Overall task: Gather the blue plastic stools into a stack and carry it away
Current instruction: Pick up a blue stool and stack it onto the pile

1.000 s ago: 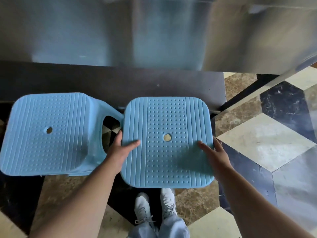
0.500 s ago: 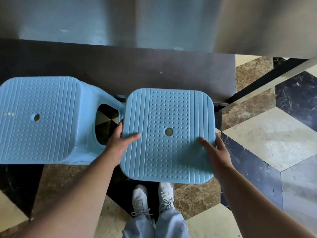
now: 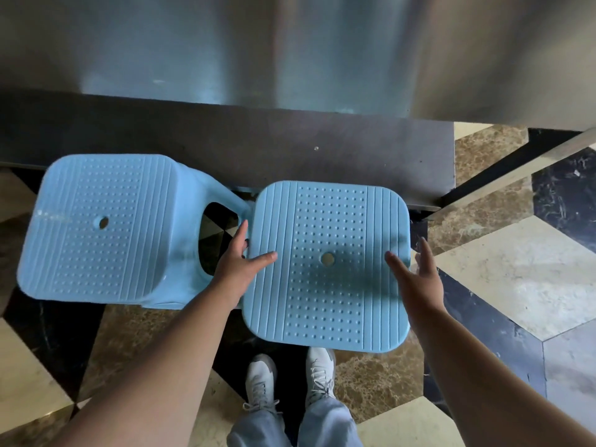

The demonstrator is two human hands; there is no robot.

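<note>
Both hands flank the right stool: left hand gripping, right hand spread, touching.

The left hand lies at the left edge of the right stool, thumb on its seat; the right hand is at the opposite edge. The second stool stands just left of the left hand. Two shoes are below both hands, on the floor.
</note>
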